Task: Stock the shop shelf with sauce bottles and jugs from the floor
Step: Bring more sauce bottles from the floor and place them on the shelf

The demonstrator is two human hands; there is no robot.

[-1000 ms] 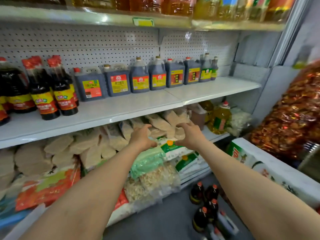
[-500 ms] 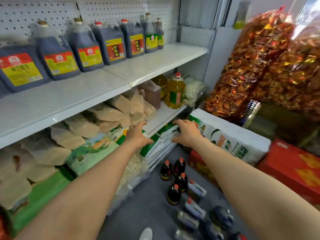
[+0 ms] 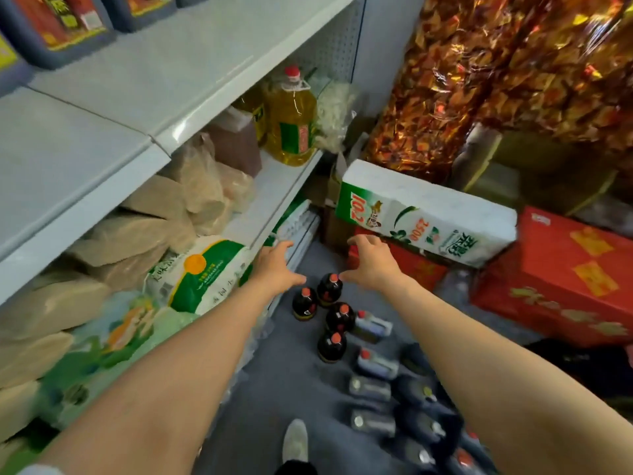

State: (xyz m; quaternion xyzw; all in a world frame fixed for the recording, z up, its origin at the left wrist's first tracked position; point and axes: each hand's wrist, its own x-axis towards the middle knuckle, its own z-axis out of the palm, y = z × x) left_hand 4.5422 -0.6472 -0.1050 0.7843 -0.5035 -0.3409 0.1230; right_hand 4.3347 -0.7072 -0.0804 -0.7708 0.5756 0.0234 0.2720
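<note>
While both arms stretch forward and down over the grey floor (image 3: 274, 382), the left hand (image 3: 274, 269) and the right hand (image 3: 371, 260) hang with fingers spread and palms down, holding nothing. They sit side by side above a cluster of four dark sauce bottles (image 3: 330, 315) with orange-red caps, which stand upright on the floor between the shelving and the boxes; the right thumb lies just over the farthest bottle's cap, though whether it touches cannot be told. Nearer the person, blurred dark jugs (image 3: 416, 392) and paler ones with red caps lie in a row along the floor. At left the white shelf (image 3: 113, 108) is mostly bare, with only the bottoms of labelled dark jugs at its back edge. Below it sit tan sacks (image 3: 150, 228), a green and white bag (image 3: 202, 272) and a yellow oil jug (image 3: 291, 121). At right a white and green pack (image 3: 428, 214) rests on red cartons (image 3: 565, 279), beneath shiny red-gold packets (image 3: 496, 73). A pale shoe (image 3: 295, 440) shows at the bottom edge.
</note>
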